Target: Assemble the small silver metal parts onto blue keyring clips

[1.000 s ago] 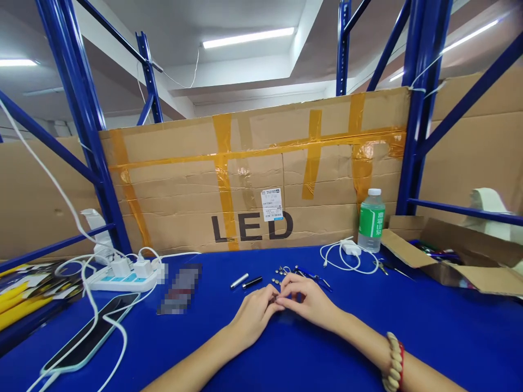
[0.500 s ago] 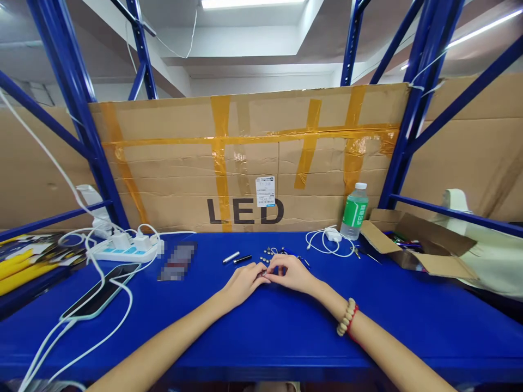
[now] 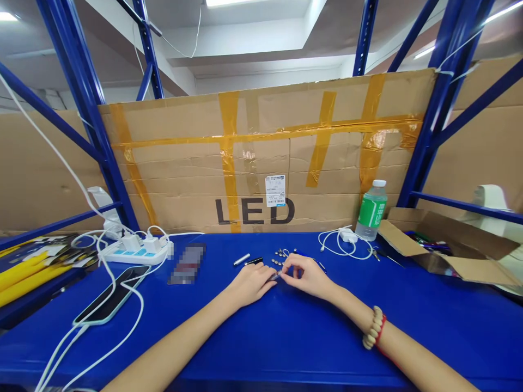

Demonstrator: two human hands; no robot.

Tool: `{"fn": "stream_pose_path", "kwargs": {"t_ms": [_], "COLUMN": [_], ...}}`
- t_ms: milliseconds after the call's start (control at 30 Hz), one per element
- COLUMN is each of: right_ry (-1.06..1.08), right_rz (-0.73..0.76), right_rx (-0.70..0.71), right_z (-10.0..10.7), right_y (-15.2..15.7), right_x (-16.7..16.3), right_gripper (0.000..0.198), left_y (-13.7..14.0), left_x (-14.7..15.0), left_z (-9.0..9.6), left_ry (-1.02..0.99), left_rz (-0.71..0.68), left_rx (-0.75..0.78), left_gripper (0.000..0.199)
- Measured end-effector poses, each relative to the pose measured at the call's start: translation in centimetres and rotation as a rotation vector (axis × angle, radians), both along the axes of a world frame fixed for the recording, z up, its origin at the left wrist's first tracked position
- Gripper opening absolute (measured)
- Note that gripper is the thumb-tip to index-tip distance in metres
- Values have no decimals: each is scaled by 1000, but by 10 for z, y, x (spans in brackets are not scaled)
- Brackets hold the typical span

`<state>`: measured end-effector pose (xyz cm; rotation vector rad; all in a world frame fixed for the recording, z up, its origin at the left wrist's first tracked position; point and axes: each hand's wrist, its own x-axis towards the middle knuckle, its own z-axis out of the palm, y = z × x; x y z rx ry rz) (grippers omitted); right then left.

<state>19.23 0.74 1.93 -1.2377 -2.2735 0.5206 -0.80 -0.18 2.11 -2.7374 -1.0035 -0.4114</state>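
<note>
Blue across its whole top, the desk (image 3: 245,343) fills the lower part of the head view. The left hand (image 3: 251,284) is loosely curled, its thumb and fingertips closed on a small slim piece (image 3: 275,276). The right hand (image 3: 308,277) has thumb and forefinger pinched together at the piece's other end, the remaining fingers bent. That piece sits between the two hands, midway along the desk, toward its back edge; it looks greyish and a little shiny, too small to make out further.

Near the desk's back right corner, an open cardboard box (image 3: 480,270) holds a jumble of slim, pen-like items (image 3: 431,243). Just left of it stands a clear bottle (image 3: 371,211) with a green label. Beyond the hands lie a silver tube (image 3: 241,259), a black tube (image 3: 255,261) and several small round metal parts (image 3: 279,253).
</note>
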Motion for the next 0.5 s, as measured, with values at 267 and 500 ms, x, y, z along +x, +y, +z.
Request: {"fn": "stream_pose_path", "kwargs": {"t_ms": [267, 500], "right_ry": [-127, -200], "right_rz": [-69, -148], "right_rx": [-26, -111], "right_z": [4, 3], "right_y": [3, 4], "right_x": [6, 6], "right_gripper": [56, 45], "left_y": [-4, -15], "left_x": [0, 6], "left_z": [5, 14], "left_ry": [-103, -259], "left_rz": [52, -3], "left_rx": [279, 207], "left_gripper": [30, 24]}}
